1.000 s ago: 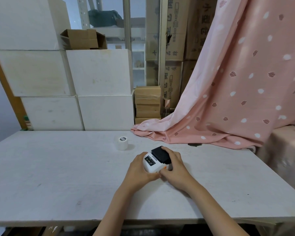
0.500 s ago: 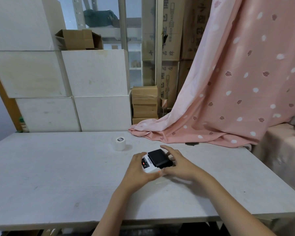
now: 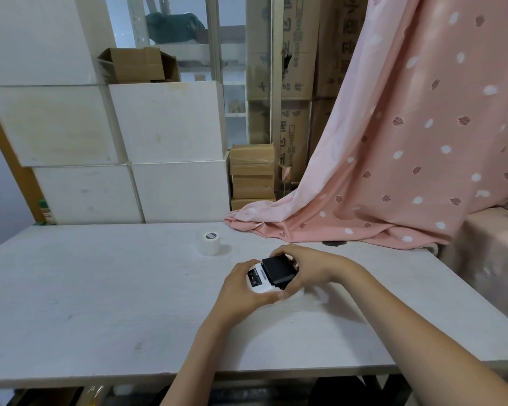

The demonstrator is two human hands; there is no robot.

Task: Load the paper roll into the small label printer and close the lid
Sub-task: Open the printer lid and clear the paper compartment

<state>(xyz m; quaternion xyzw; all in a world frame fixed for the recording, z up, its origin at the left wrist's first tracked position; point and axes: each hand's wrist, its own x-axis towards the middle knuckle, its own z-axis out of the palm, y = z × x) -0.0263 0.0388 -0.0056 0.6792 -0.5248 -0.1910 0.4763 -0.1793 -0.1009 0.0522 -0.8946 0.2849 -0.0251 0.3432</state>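
A small white label printer [image 3: 259, 281] with a black lid part [image 3: 277, 270] is held just above the white table [image 3: 100, 303], right of centre. My left hand [image 3: 241, 291] cups its near left side. My right hand [image 3: 308, 266] wraps the black part from the right and behind. Whether the lid is open or shut is hidden by my fingers. A white paper roll [image 3: 208, 242] stands upright on the table, a short way behind and left of the printer, untouched.
A pink dotted cloth [image 3: 379, 171] drapes onto the table's far right corner. White blocks [image 3: 165, 148] and cardboard boxes [image 3: 252, 174] stack up behind the far edge. A cloth-covered surface [image 3: 493, 253] stands at the right.
Both hands have turned the printer, so its white face points more to the left. My right hand has closed further around the black part. The view has shifted slightly.
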